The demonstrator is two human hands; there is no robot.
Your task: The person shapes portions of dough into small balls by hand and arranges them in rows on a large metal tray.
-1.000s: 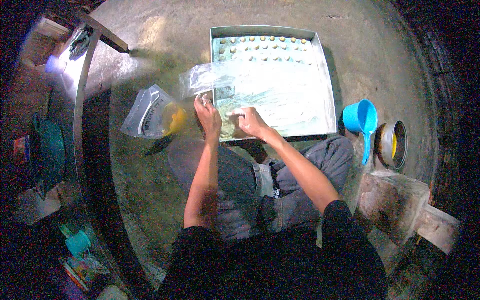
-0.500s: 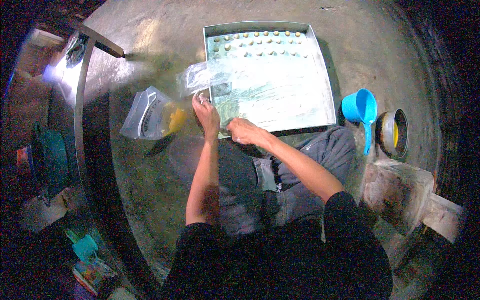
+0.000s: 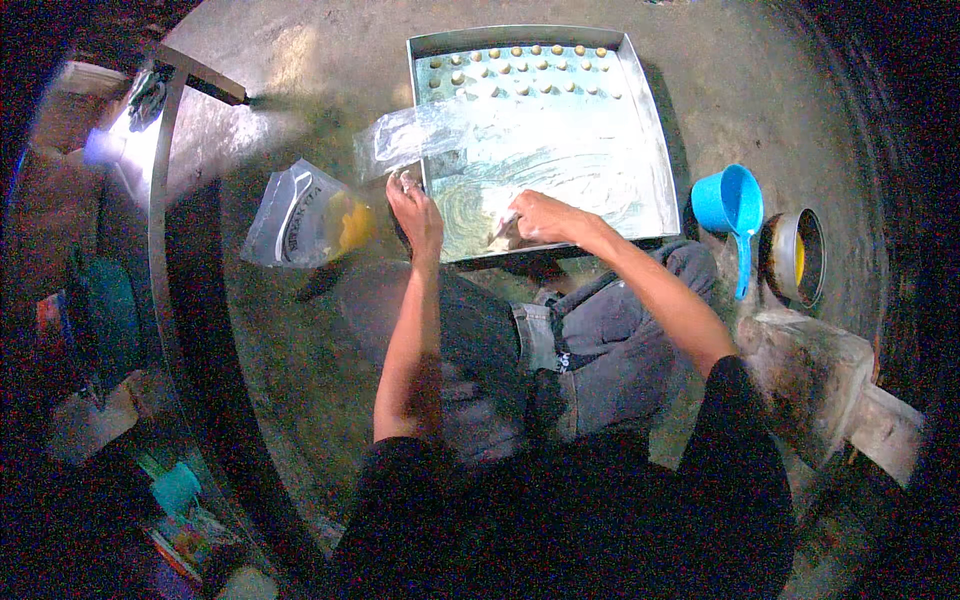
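Observation:
A large square metal tray [image 3: 652, 150] with low walls lies in front of me, its floor smeared with white powder. Several small round dough balls [image 3: 536, 50] sit in rows along its far side. My left hand [image 3: 415, 215] is at the tray's left rim, fingers curled and dusted white; whether they grip the rim or something small is hidden. Over the tray's near part, my right hand [image 3: 550, 218] is closed, with a pale blurred shape at its fingertips that I cannot make out. A crumpled clear plastic bag [image 3: 400, 140] hangs over the left rim.
Left of the tray, a clear printed bag [image 3: 290, 220] with yellow contents lies on the floor. At the right are a blue dipper [image 3: 725, 198], a round metal pan [image 3: 785, 260] with something yellow in it, and a worn block [image 3: 805, 375]. A bright lamp [image 3: 110, 147] shines at far left.
My right hand has moved right and away from me, from the tray's near left corner to further over its floor. My left hand stays by the left rim. The whole view has shifted slightly.

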